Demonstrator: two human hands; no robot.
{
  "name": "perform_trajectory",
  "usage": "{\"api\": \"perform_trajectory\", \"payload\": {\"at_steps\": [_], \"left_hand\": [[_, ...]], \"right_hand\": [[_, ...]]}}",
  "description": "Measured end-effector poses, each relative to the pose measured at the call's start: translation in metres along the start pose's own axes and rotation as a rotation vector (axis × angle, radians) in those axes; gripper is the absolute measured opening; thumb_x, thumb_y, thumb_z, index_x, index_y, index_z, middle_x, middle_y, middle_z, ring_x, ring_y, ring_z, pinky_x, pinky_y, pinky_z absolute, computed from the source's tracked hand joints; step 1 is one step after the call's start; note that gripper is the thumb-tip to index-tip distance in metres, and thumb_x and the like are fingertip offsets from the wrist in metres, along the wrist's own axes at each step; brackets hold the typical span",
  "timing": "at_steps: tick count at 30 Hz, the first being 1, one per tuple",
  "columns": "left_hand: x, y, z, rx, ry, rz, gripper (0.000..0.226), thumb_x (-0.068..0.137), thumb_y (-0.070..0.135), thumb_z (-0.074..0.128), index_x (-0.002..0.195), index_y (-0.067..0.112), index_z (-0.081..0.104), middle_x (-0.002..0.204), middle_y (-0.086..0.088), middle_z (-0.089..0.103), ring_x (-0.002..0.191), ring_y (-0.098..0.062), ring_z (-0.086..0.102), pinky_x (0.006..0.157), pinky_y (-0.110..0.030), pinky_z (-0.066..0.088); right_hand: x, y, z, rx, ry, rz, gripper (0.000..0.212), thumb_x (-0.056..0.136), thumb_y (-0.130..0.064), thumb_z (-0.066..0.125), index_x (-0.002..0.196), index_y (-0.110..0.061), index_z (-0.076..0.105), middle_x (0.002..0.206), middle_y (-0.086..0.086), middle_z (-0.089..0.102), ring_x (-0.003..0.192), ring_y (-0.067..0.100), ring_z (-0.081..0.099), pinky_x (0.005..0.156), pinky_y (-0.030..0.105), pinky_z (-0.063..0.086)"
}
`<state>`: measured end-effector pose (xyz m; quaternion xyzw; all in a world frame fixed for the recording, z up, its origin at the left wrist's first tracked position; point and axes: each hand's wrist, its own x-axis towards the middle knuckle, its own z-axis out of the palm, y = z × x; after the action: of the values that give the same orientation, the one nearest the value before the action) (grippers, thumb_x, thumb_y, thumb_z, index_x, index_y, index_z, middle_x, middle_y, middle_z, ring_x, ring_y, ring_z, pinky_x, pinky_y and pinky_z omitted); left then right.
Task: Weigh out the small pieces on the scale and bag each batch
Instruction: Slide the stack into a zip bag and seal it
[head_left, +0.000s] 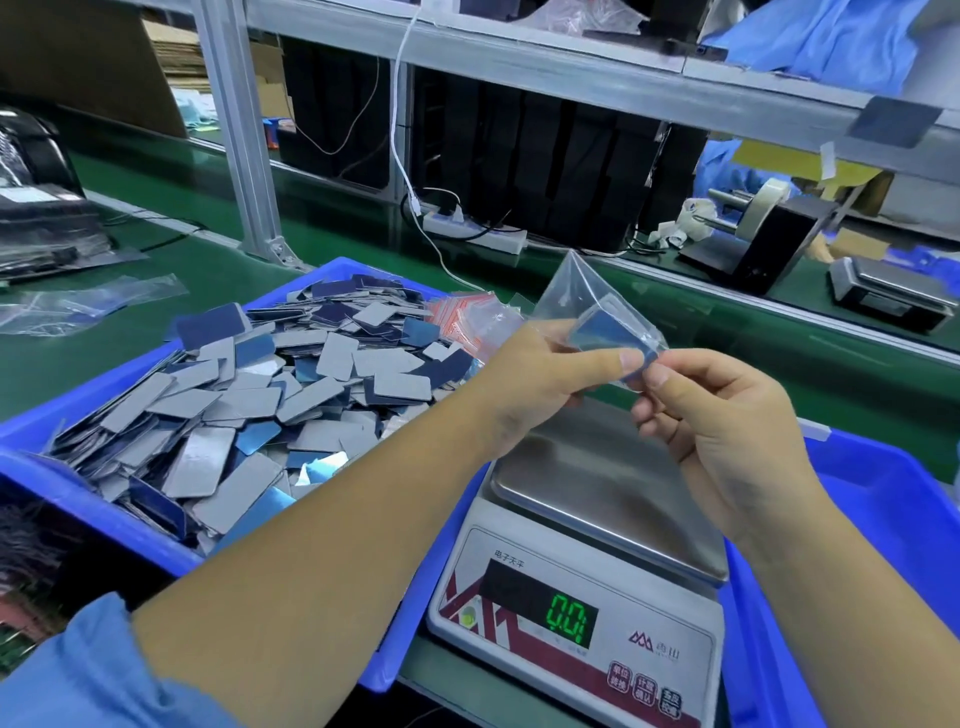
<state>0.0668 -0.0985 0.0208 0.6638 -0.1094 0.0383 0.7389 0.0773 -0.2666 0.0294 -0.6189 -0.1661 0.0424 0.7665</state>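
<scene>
Item, far left: a blue bin (130, 525) is sitting heaped with small flat pieces (249, 395), grey and blue, loose and overlapping; spare clear bags (78, 306) are lying on the green belt behind it. Item, centre: the left hand (535, 379) is pinching a clear plastic bag (576, 296) between thumb and fingers, with a batch of blue pieces (613, 338) showing through the film near the hand. Item, just right of it: the right hand (727, 415) is pinching the same bag at its lower edge, thumb tips nearly meeting, both hovering over the scale. Item, below: the scale (582, 608) is showing zero on its green display, its steel pan (613, 483) bare, so the batch appears weighed and the bagging is under way. Advice, as judgement: the bag mouth seems to be between the two pinches, so the hands should be keeping it level and pressing the seal along evenly, keeping pieces from slipping out onto the pan. Item, far right: a second blue bin (893, 519) is waiting, probably for finished bags.
</scene>
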Motion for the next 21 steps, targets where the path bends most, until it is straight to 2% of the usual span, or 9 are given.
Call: {"api": "perform_trajectory", "payload": {"at_steps": [4,8,10,12,15,17,19,21], "left_hand": [[-0.004,-0.004,0.006,0.001,-0.107,0.011,0.015,0.092,0.006,0.069,0.082,0.018,0.07,0.065,0.012,0.067,0.063,0.003,0.062,0.059,-0.007,0.044],[-0.003,-0.004,0.002,0.011,-0.068,0.022,0.023,0.092,0.007,0.069,0.075,0.022,0.071,0.061,0.014,0.065,0.061,0.005,0.06,0.058,-0.006,0.043],[-0.001,-0.005,0.003,0.038,-0.05,0.035,0.023,0.092,0.007,0.07,0.076,0.023,0.07,0.06,0.017,0.064,0.059,0.007,0.059,0.056,-0.005,0.042],[0.0,-0.009,0.004,0.071,-0.046,0.03,0.02,0.091,0.005,0.071,0.079,0.02,0.07,0.059,0.018,0.064,0.058,0.009,0.058,0.055,-0.005,0.041],[0.0,-0.008,0.001,0.028,-0.108,0.026,0.017,0.089,0.0,0.069,0.09,0.016,0.07,0.068,0.016,0.069,0.065,0.007,0.062,0.06,-0.006,0.044],[0.002,-0.006,0.0,-0.036,-0.125,0.012,0.023,0.085,0.004,0.072,0.101,0.021,0.07,0.082,0.013,0.072,0.077,0.0,0.065,0.071,-0.014,0.047],[0.004,-0.006,-0.003,-0.024,-0.058,-0.004,0.033,0.08,0.012,0.075,0.109,0.026,0.07,0.093,0.009,0.072,0.086,-0.005,0.064,0.079,-0.024,0.049],[0.007,-0.009,-0.004,0.095,-0.031,0.018,0.038,0.083,0.007,0.076,0.118,0.019,0.068,0.09,0.01,0.072,0.084,-0.003,0.064,0.079,-0.02,0.052]], "right_hand": [[-0.003,0.003,0.007,0.075,0.003,0.014,0.01,0.076,-0.008,0.069,0.074,-0.015,0.077,0.066,0.004,0.066,0.054,0.017,0.06,0.05,0.021,0.049],[-0.002,0.0,0.002,0.137,-0.103,0.077,0.023,0.086,0.0,0.054,0.087,-0.011,0.075,0.075,0.008,0.067,0.062,0.02,0.062,0.052,0.024,0.048],[-0.002,0.0,0.002,0.098,-0.095,0.063,0.018,0.084,-0.004,0.061,0.084,-0.016,0.074,0.077,0.005,0.066,0.061,0.019,0.06,0.052,0.024,0.047],[-0.002,0.003,0.004,0.02,-0.037,0.039,0.017,0.082,-0.007,0.067,0.077,-0.022,0.074,0.073,0.002,0.065,0.058,0.017,0.056,0.052,0.022,0.047],[0.0,0.009,0.003,-0.117,0.039,-0.059,0.028,0.089,-0.004,0.066,0.072,-0.025,0.073,0.068,0.0,0.066,0.056,0.016,0.053,0.054,0.024,0.047],[0.001,0.007,-0.001,-0.31,0.086,-0.199,0.024,0.088,-0.011,0.069,0.074,-0.03,0.072,0.065,-0.006,0.066,0.054,0.011,0.054,0.054,0.022,0.048],[0.003,0.005,-0.007,-0.535,0.111,-0.348,0.023,0.086,-0.015,0.071,0.074,-0.035,0.07,0.066,-0.013,0.066,0.056,0.003,0.055,0.056,0.016,0.046],[0.003,0.006,-0.009,-0.719,0.094,-0.424,0.024,0.083,-0.015,0.076,0.076,-0.036,0.068,0.072,-0.016,0.068,0.061,0.006,0.059,0.059,0.014,0.046]]}}
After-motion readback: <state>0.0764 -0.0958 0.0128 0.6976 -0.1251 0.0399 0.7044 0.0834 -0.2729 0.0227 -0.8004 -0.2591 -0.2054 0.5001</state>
